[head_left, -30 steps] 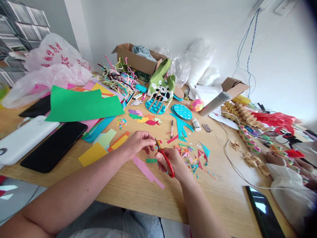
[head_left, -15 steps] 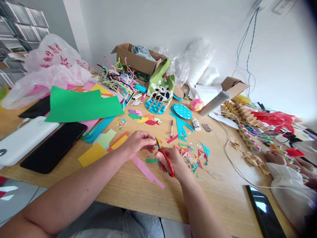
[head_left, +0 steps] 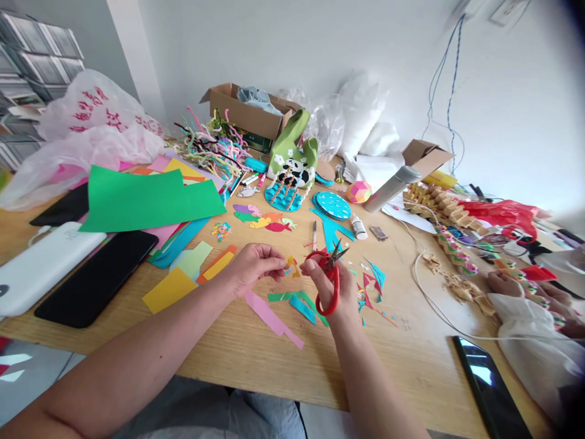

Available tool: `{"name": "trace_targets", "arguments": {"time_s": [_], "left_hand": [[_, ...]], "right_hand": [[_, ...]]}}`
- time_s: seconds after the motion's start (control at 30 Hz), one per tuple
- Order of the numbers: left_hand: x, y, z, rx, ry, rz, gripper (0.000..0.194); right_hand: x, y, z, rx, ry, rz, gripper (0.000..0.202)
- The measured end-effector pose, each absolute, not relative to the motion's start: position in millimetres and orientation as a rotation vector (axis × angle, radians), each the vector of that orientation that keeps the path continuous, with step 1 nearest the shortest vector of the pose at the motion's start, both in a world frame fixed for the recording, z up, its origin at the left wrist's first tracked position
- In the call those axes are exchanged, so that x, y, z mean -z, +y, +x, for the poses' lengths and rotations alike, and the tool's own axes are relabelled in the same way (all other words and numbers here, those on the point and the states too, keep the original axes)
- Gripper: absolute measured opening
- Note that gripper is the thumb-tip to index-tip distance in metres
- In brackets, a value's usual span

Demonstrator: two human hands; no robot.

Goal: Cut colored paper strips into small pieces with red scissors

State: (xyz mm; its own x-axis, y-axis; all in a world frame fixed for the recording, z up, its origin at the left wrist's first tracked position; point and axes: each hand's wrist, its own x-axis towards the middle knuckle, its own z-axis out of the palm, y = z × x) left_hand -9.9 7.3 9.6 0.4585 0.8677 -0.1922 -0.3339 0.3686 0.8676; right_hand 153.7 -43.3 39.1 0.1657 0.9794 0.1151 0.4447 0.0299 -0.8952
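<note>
the small yellow paper scrap [head_left: 293, 266] is best steadied lightly by its edge, well clear of the parted blades of the red scissors [head_left: 337, 288]. the left hand [head_left: 253, 268] pinches the scrap, left of the scissors; the right hand [head_left: 343, 303] grips the scissors, its fingertips beside the scrap, though whether they touch it i cannot tell.

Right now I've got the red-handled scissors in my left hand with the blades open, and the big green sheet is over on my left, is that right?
Not quite: the head view shows the red-handled scissors in your right hand, not your left hand. The blades are open, and the big green sheet is on your left.
</note>
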Motion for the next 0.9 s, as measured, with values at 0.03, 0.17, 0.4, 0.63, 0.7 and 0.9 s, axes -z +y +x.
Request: {"name": "trace_targets", "arguments": {"time_s": [0.03,0.17,0.4,0.63,0.7,0.9], "left_hand": [[-8.8,6.7,-9.2,-0.848,0.733,0.918,0.019],[-3.7,6.6,-8.0,-0.826,0.74,1.028,0.018],[-0.3,7.2,-8.0,-0.848,0.726,0.952,0.017],[-1.7,5.7,-8.5,-0.87,0.627,0.847,0.015],[-3.6,5.6,-8.7,-0.879,0.613,0.842,0.014],[-7.1,4.2,-7.7,-0.869,0.614,0.776,0.018]], "right_hand": [[-39.0,-42.5,153.1,-0.801,-1.43,-1.554,0.037],[-35.3,-39.9,149.6,-0.988,-1.383,-1.488,0.035],[-31.7,-40.2,148.4,-1.098,-1.345,-1.442,0.026],[-33.8,-39.9,146.8,-1.088,-1.232,-1.478,0.028],[-35.0,-39.9,145.8,-1.068,-1.219,-1.485,0.029],[-29.5,-40.8,143.2,-0.97,-1.302,-1.49,0.03]]}}
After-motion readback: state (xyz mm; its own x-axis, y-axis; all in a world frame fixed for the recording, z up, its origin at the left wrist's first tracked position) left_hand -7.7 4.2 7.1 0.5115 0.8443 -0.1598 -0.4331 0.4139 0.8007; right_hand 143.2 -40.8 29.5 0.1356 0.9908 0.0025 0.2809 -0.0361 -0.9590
